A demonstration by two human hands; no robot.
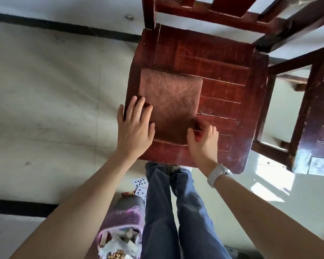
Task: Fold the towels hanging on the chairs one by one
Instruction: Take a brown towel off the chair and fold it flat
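A brown towel [169, 101] lies folded into a small rectangle on the seat of a red-brown wooden chair [223, 71]. My left hand [135, 128] lies flat with straight fingers on the towel's near left corner. My right hand [202, 139] is at the towel's near right corner, its fingers curled at the towel's edge; whether they pinch the cloth is hard to tell.
A second wooden chair [318, 116] stands close on the right. Below me are my legs in blue jeans [168, 212], playing cards [140, 186] on the floor, and a purple bin [120, 232] with rubbish at the bottom left. Pale tiled floor [45, 90] spreads to the left.
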